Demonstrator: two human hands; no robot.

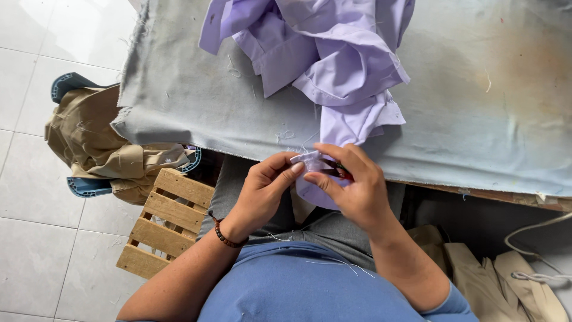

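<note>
A crumpled lilac shirt lies on the grey cloth-covered table, and one end hangs over the near edge into my lap. My left hand pinches that hanging end between thumb and fingers; a brown bead bracelet sits on its wrist. My right hand grips the same piece of fabric from the right. A small dark tool with a red part shows between its fingers; its kind is unclear.
A wooden slatted crate stands on the tiled floor at my left knee. Behind it a blue basket holds tan garments. More tan cloth and a white cord lie under the table at right.
</note>
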